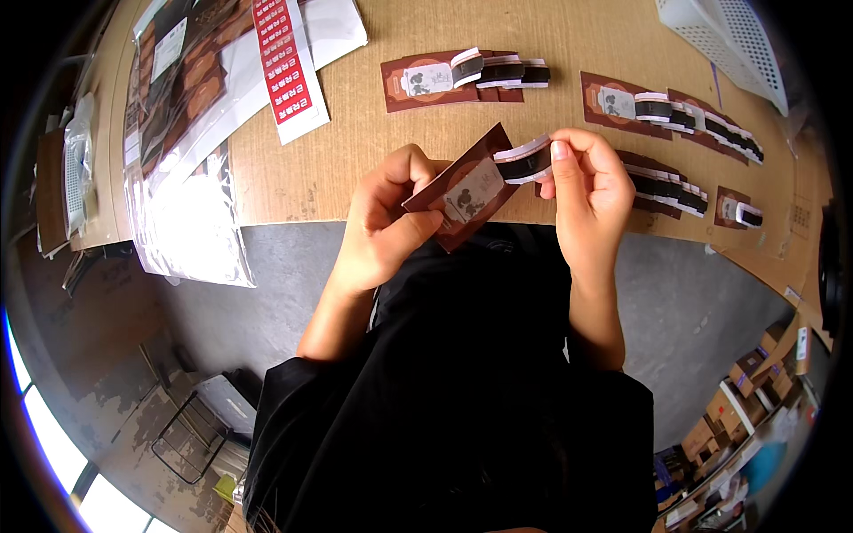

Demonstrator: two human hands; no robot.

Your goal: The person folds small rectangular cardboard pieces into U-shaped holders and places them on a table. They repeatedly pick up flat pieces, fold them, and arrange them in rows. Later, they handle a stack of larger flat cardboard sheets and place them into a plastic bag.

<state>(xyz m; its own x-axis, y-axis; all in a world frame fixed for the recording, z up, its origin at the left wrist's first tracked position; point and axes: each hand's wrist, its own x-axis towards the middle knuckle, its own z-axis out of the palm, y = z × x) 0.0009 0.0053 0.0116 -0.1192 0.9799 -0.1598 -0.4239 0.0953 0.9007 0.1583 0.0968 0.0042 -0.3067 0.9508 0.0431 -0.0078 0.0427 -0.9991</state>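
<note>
While both hands (391,222) (582,191) pinch one brown card (466,191), four card groups (466,78) lie on the table (293,178).

Above the near edge of the wooden table (373,169), the left hand (386,222) pinches a brown card (462,191) while the right hand (586,182) grips the black-and-white band (524,162) at the card's upper end. Finished banded cards (466,78) lie in rows farther back on the table, with clear plastic bags (191,213) at its left end.

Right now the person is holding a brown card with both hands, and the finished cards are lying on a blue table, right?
Not quite. The head view shows both hands, left hand and right hand, on the brown card, but the table under the finished cards is light brown wood, not blue.
</note>
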